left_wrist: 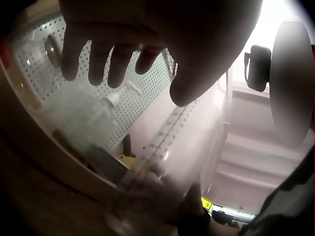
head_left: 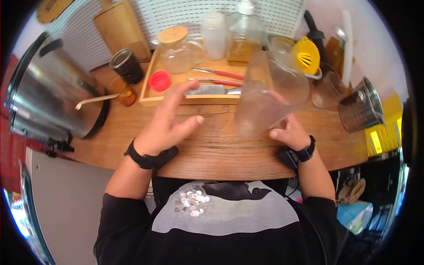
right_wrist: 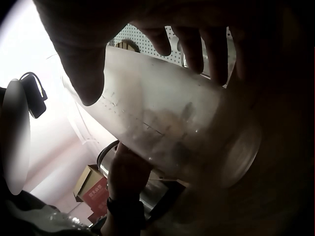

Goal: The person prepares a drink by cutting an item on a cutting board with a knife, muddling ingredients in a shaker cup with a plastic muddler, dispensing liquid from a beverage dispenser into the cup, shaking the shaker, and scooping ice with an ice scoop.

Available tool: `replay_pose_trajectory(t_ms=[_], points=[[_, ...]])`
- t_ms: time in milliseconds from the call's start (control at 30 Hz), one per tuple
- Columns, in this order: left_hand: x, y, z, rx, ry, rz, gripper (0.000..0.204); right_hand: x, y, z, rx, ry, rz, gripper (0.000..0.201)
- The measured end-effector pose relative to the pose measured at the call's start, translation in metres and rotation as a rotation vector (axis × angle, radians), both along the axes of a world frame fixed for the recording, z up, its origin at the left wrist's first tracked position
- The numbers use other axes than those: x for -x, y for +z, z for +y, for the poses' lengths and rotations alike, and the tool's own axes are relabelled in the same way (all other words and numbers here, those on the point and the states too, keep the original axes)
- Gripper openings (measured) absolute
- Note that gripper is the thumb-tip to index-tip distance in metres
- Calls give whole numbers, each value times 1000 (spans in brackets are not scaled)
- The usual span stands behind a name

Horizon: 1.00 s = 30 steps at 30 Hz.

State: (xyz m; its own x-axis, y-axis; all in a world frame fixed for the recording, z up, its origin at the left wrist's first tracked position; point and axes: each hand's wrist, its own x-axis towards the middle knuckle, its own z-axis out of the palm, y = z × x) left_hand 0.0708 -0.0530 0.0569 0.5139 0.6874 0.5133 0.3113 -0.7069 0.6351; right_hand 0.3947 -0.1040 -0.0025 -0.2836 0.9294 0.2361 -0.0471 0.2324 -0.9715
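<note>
My right hand (head_left: 291, 132) holds a clear measuring jug (head_left: 269, 97) tilted over the right part of the table, its base toward me. Scale marks run along the jug's wall in the right wrist view, with the thumb on one side of it and the fingers (right_wrist: 189, 49) on the other. No contents show inside. The left hand (head_left: 165, 126) is empty, its fingers spread and thumb out, above the table just in front of the wooden tray (head_left: 194, 101). Past its fingertips lie a red lid (head_left: 159, 81) and a flat metal blade (head_left: 207, 90).
On the tray stand a glass teapot (head_left: 176, 57), a white bottle (head_left: 213, 37) and a pump bottle (head_left: 245, 39). A large steel drum (head_left: 62, 88) is at left beside an amber glass (head_left: 126, 95). At right are a yellow juicer (head_left: 306, 55) and a metal cup (head_left: 361, 106).
</note>
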Motion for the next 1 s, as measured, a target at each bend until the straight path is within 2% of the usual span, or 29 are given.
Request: replay_pose_trajectory(t_ms=[33, 67, 167, 200, 233, 267, 300, 333, 400, 467, 567, 600, 767, 833, 900, 967, 1000], points=[[-12, -7, 3, 116, -122, 29, 64, 1, 2, -2, 21, 19, -7, 99], [-22, -12, 6, 116, -170, 26, 64, 1, 6, -5, 35, 35, 38, 94], [-34, -30, 13, 80, -209, 56, 65, -16, -1, -6, 83, -37, 13, 88], [-31, -40, 18, 159, -178, -34, 64, -13, 10, -8, 31, -8, 110, 72], [-27, -46, 21, 243, -140, -122, 64, -19, 12, -11, 34, -25, 107, 72], [-22, -46, 23, 411, -113, -240, 60, -24, 12, -14, 24, -99, 96, 63], [-17, -44, 25, 419, -119, -236, 60, -28, 12, -16, 16, -167, 87, 54], [-11, -40, 25, 363, -73, -303, 54, -30, 14, -16, -99, -216, 100, 40], [-2, -31, 22, 308, -12, -369, 48, -35, 30, -24, -167, -265, 59, 38], [4, -18, 15, 188, -45, -422, 46, -33, 49, -34, -289, -382, -11, 33], [0, -1, 1, 156, -114, -492, 50, -37, 63, -42, -365, -476, -28, 32], [1, 1, -1, 86, -107, -427, 52, -37, 67, -46, -384, -489, -33, 34], [1, 29, -23, 2, -111, -422, 65, -26, 90, -69, -543, -528, -115, 40], [0, 51, -28, -132, -228, -448, 71, -24, 104, -77, -605, -532, -139, 43], [9, 78, -18, -225, -546, -453, 77, -23, 120, -85, -791, -512, -240, 63], [13, 113, -27, -269, -632, -393, 79, -31, 147, -87, -914, -231, -303, 81], [27, 131, -31, -270, -613, -336, 80, -33, 155, -94, -974, -238, -288, 85]])
